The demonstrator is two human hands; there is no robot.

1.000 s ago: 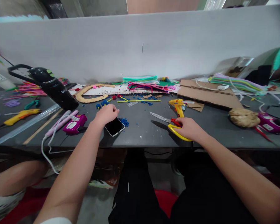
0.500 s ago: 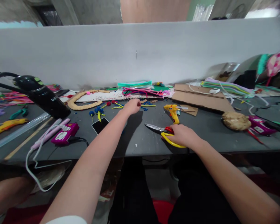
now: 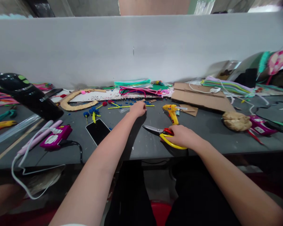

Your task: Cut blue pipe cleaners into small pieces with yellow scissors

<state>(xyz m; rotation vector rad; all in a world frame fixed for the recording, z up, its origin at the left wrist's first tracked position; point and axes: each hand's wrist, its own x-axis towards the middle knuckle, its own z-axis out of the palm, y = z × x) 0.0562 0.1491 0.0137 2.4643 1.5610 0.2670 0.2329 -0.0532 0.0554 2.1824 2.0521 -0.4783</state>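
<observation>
My left hand (image 3: 138, 109) reaches out over the middle of the table, its fingers curled and closed. Whatever may be in them is hidden from this angle. Just beyond it lie small blue scraps (image 3: 148, 103), and a yellow pipe-cleaner stem (image 3: 119, 107) passes behind it. My right hand (image 3: 180, 135) is wrapped round the yellow and red handles of a pair of scissors (image 3: 153, 129), which rest low over the table with the blades pointing left. A yellow glue gun (image 3: 171, 113) stands right behind that hand.
To the left are a phone (image 3: 97, 130), pompom flowers (image 3: 93, 111), a purple power block (image 3: 56, 137) with cables, and a tilted black bottle (image 3: 35, 99). Pink pipe cleaners (image 3: 141, 91) and cardboard (image 3: 200, 97) lie along the partition. At right sits a brown lump (image 3: 236, 121).
My left hand has shifted slightly to the right and a little closer, uncovering a clear plastic piece. The scissors stay in my right hand. The whole view has moved slightly.
</observation>
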